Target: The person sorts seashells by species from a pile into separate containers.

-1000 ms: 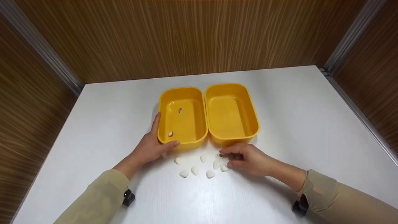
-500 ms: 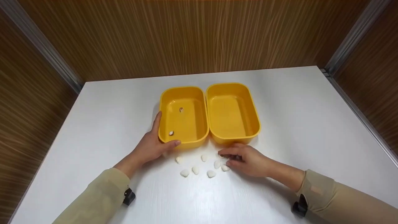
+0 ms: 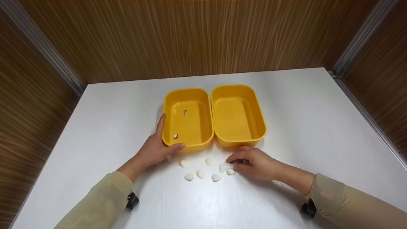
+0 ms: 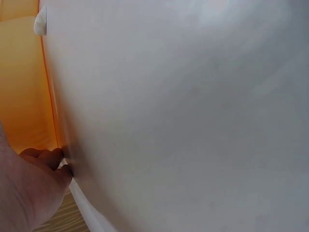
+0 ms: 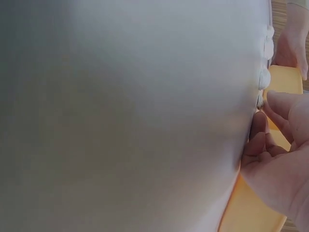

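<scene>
Two yellow plastic boxes stand side by side on the white table. My left hand [image 3: 150, 151] holds the near left corner of the left box [image 3: 195, 127], thumb along its front rim and fingers against its side. Inside that box lie two small shells [image 3: 175, 136], apart from each other. Just in front of the right box [image 3: 235, 119], my right hand [image 3: 257, 163] pinches a small white seashell [image 5: 260, 101] between thumb and index finger, low at the tabletop. The fingers mostly hide it in the head view. Several white shells [image 3: 216, 177] are scattered to the left of this hand.
One loose shell [image 3: 230, 171] lies right by my right thumb, another [image 3: 222, 167] just left of the fingertips. Wood-grain panels [image 3: 203, 38] enclose the white table [image 3: 302, 105] at the back and both sides.
My right thumb and index finger have drawn together over the shell with the dark spot, shifting slightly right. My left hand and both boxes have stayed in place.
</scene>
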Available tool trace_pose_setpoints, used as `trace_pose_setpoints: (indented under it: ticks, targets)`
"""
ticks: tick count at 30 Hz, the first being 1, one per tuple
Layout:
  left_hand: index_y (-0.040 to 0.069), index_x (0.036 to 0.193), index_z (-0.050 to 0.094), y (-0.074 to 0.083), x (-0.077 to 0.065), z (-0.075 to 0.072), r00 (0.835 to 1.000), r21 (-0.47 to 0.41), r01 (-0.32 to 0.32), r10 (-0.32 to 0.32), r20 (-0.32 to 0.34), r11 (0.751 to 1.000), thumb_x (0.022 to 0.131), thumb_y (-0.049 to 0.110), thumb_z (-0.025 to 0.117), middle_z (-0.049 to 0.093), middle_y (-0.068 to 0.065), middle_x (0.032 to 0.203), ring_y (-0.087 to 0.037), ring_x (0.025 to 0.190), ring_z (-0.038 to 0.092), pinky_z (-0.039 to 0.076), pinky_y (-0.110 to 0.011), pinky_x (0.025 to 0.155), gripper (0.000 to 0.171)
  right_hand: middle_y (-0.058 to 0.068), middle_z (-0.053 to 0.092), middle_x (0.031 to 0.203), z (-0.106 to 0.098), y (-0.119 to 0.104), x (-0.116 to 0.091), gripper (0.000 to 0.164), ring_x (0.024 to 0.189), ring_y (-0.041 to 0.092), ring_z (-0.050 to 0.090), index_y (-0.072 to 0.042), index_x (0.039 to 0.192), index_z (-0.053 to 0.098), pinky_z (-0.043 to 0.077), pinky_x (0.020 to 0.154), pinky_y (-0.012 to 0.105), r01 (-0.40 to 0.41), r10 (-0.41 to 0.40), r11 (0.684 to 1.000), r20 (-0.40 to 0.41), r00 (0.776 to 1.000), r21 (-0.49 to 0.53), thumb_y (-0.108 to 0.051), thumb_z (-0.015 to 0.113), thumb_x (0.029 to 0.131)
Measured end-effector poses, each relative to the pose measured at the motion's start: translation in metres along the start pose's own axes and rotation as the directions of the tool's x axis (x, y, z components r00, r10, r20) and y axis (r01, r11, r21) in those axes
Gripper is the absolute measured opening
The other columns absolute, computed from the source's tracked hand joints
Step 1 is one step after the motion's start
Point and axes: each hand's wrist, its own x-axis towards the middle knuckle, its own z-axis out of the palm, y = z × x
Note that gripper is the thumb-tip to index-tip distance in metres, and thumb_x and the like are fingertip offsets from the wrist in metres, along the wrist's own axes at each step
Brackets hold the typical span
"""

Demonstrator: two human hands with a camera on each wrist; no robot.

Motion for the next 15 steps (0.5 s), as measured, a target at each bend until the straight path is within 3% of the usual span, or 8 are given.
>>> trace_pose_setpoints:
  ticks: [9, 15]
  targets:
    - [0.039, 0.169, -0.009, -0.002, 0.0, 0.001, 1.0, 0.006, 0.019, -0.019, -0.002, 1.0, 0.079, 0.073, 0.082, 0.061, -0.012, 0.138, -0.029, 0.116, 0.058, 0.041, -0.051, 0.115, 0.133, 0.0, 0.07, 0.1, -0.009, 0.003, -0.011, 0.021, 0.088, 0.018, 0.062, -0.013, 0.109, 0.08, 0.053, 0.076, 0.028, -0.006, 0.006, 1.0, 0.022, 1.0, 0.011, 0.0, 0.079, 0.093]
    - [0.036, 0.17, -0.009, -0.001, 0.0, -0.001, 1.0, 0.002, -0.009, 0.009, -0.002, 1.0, 0.081, 0.069, 0.083, 0.063, -0.011, 0.132, -0.028, 0.112, 0.059, 0.044, -0.049, 0.11, 0.132, 0.0, 0.071, 0.101, -0.009, 0.007, -0.016, 0.022, 0.087, 0.018, 0.061, -0.012, 0.113, 0.078, 0.053, 0.075, 0.028, 0.01, -0.01, 1.0, 0.0, 1.0, 0.016, -0.004, 0.082, 0.092]
